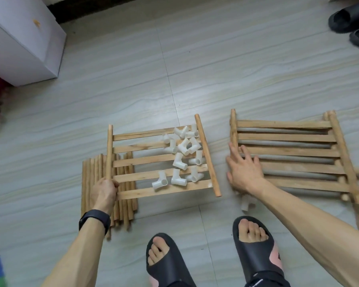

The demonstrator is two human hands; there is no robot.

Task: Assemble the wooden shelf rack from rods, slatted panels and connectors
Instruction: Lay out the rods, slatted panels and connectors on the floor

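Observation:
A slatted wooden panel (145, 162) lies on the floor in front of me, with several white plastic connectors (179, 156) piled on its right half. My left hand (105, 192) grips the near end of the panel's left side rod. Under that corner lies a row of loose wooden rods (89, 183). To the right sits a stack of more slatted panels (288, 150) over grey tubes (294, 160). My right hand (244, 168) rests with spread fingers on the stack's left edge. One white connector (245, 203) lies on the floor under my right wrist.
My two feet in black slippers (255, 245) stand at the bottom edge. A white cabinet (23, 38) is at the far left, with red items beside it. Another pair of black slippers (352, 19) sits at the far right. The floor is grey tile.

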